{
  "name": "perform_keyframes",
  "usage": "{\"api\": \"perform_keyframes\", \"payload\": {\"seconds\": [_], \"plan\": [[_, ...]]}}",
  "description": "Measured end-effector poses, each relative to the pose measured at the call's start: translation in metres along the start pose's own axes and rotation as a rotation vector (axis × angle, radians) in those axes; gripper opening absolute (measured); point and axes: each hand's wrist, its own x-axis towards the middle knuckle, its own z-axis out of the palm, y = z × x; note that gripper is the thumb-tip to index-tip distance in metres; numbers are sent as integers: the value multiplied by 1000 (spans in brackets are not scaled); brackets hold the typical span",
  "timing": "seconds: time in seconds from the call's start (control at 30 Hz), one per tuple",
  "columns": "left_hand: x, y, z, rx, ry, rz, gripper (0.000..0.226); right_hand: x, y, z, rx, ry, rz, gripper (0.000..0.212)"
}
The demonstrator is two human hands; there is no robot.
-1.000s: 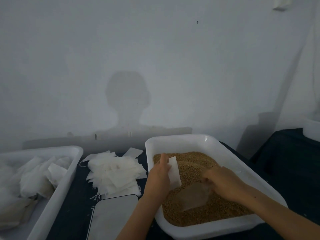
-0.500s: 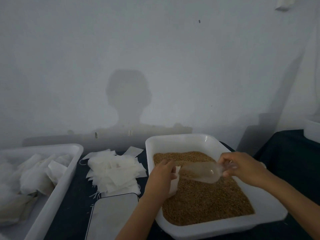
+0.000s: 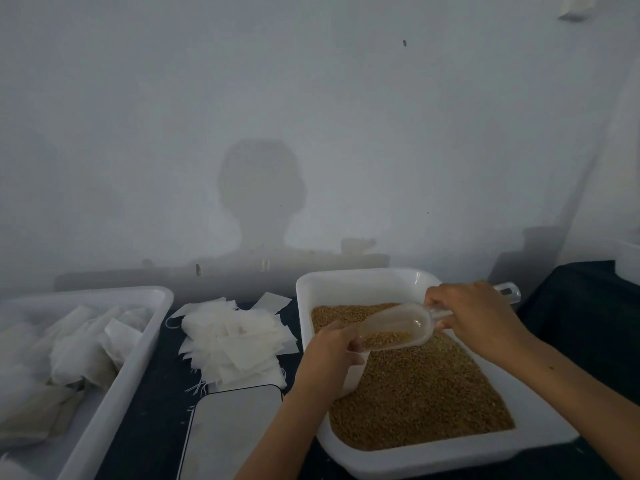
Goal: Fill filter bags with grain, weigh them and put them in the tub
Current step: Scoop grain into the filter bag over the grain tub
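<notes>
Filter bag (image 3: 353,374) pinched by left hand (image 3: 329,358) fingers | right hand (image 3: 478,317) fingers grip scoop (image 3: 398,329) | empty-bag pile (image 3: 235,341) beside grain tray (image 3: 433,459)

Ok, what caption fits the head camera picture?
Right hand tips clear plastic scoop of golden grain into white filter bag held by left hand.

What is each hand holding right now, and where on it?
Right hand grips the clear scoop by its handle; left hand holds a white filter bag near its top.
</notes>
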Motion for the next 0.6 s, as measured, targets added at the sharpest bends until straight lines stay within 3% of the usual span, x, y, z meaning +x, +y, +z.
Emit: {"api": "perform_keyframes", "payload": {"seconds": [0.33,0.4,0.5,0.6], "plan": [[2,-4,4,3,4,4,3,-9,10,4,104,-123,114,7],[1,-5,4,9,25,13,19,-10,14,9,201,-193,200,7],[-3,-3,0,-104,114,-13,29,-13,14,23,340,-298,290,14],[-7,0,-9,-327,212,-44,31,-17,7,42,312,-380,295,22]]}}
